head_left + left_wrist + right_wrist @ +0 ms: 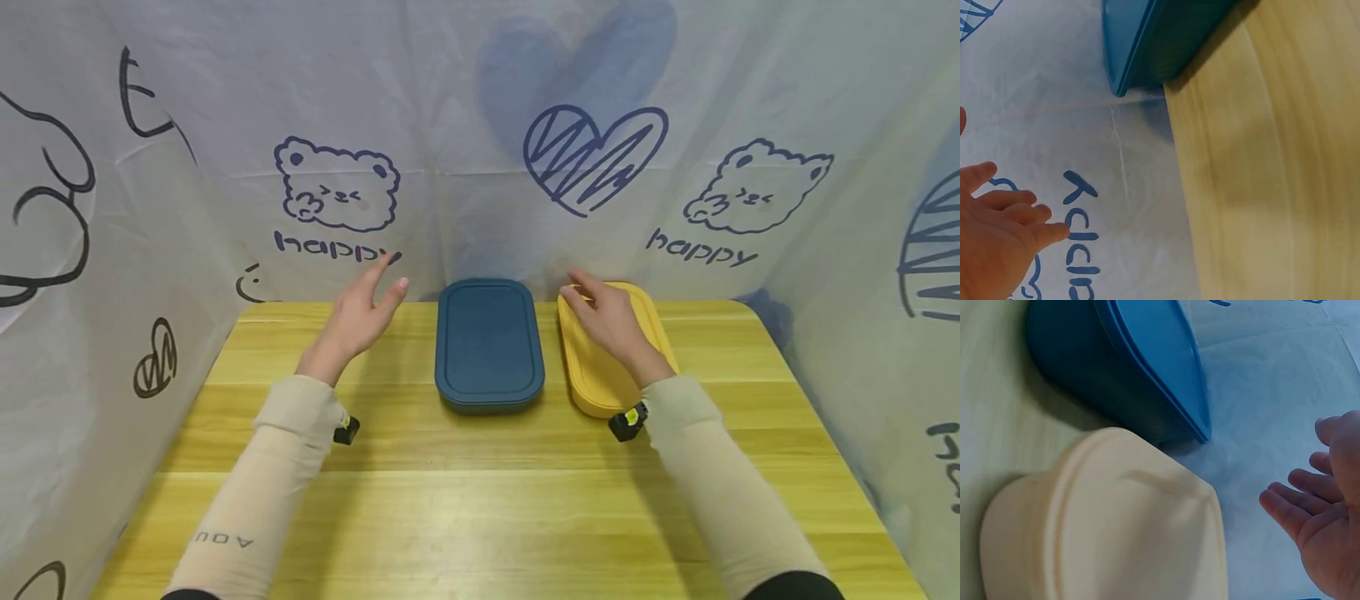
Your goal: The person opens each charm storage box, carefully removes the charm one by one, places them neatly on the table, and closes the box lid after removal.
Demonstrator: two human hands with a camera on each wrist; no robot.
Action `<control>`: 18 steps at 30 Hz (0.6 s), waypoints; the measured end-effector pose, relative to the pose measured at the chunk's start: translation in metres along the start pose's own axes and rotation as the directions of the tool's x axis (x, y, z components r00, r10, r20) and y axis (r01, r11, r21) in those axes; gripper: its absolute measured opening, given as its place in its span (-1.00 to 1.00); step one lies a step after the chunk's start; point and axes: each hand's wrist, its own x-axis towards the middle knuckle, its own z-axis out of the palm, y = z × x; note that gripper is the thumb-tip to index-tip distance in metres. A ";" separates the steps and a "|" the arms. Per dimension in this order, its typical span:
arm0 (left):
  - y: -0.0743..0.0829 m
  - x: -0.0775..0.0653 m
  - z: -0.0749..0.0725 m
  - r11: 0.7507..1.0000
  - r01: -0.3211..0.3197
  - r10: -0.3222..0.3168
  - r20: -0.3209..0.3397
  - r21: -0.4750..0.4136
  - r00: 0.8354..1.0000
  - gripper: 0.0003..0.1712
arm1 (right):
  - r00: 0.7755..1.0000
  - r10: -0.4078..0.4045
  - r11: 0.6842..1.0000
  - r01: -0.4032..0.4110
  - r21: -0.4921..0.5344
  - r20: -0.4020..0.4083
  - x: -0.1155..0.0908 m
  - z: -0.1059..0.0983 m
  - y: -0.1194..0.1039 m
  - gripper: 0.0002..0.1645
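Observation:
A dark blue lidded box (489,342) stands at the back middle of the table, its lid on. To its right is a yellow lidded box (592,367), slightly turned, partly covered in the head view by my right hand (611,321). That hand hovers over the yellow lid with its fingers loosely extended and holds nothing; in the right wrist view its shadow falls on the pale yellow lid (1141,531). My left hand (356,317) is in the air left of the blue box, fingers spread, holding nothing. The left wrist view shows the blue box (1147,44) apart from the fingers (1010,200).
The wood-grain table (472,500) ends at the back against a white cloth (465,200) printed with hearts, bears and lettering. Similar cloth hangs along the left and right sides. A small black camera (628,422) sits on my right wrist, another (347,430) on the left.

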 end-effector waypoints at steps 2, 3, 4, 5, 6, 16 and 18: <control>0.000 0.000 0.005 1.000 0.009 -0.009 -0.005 -0.013 1.000 -0.18 | 1.000 -0.006 1.000 0.006 0.015 0.002 -0.001 0.003 0.000 -0.34; 0.000 0.000 0.007 1.000 0.010 -0.010 -0.007 -0.027 1.000 -0.19 | 1.000 -0.012 1.000 0.012 0.016 0.002 -0.001 0.005 0.001 -0.36; 0.000 0.000 0.009 0.999 0.008 -0.008 -0.010 -0.049 1.000 -0.20 | 1.000 -0.019 1.000 0.019 0.014 0.002 -0.001 0.006 0.001 -0.39; -0.001 -0.001 0.012 0.997 0.007 -0.007 -0.010 -0.076 1.000 -0.21 | 1.000 -0.021 1.000 0.020 0.013 0.003 -0.002 0.008 0.002 -0.41; -0.001 -0.001 0.014 0.994 0.006 -0.007 -0.011 -0.112 1.000 -0.23 | 1.000 -0.019 1.000 0.019 0.014 0.004 -0.002 0.009 0.002 -0.43; -0.009 -0.004 0.043 0.926 0.064 -0.080 -0.028 -0.373 0.996 -0.37 | 1.000 0.014 0.994 -0.016 0.110 0.017 -0.008 0.026 0.005 -0.54; -0.009 -0.005 0.050 0.915 0.077 -0.098 -0.034 -0.396 0.995 -0.39 | 1.000 0.019 0.993 -0.020 0.118 0.013 -0.009 0.029 0.004 -0.55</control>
